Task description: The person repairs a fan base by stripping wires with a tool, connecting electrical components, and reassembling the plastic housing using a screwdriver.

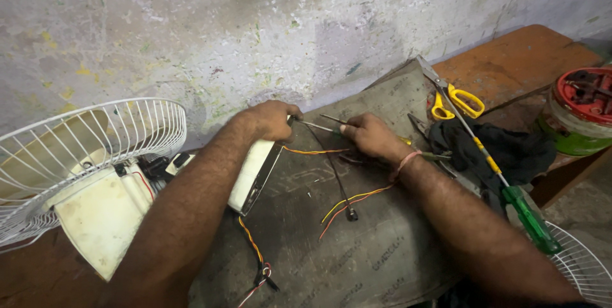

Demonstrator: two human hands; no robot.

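My left hand (271, 120) grips the top end of a cream plastic fan panel (254, 169) that lies tilted on a grey mat (357, 250). My right hand (371, 136) holds a thin metal tool (319, 127) whose tip points left toward my left hand. A black wire (336, 174) runs down from between the hands to a small plug. Orange, yellow and red wires (347, 201) trail across the mat below my right hand. More striped wires (255, 254) hang from the panel's lower end.
A white fan grille with its cream housing (95, 174) lies at the left. Yellow-handled scissors (456, 101), a green-handled screwdriver (523, 209), a black cloth (510, 149) and a red-topped round container (583, 107) sit at the right. Another grille (583, 263) shows at bottom right.
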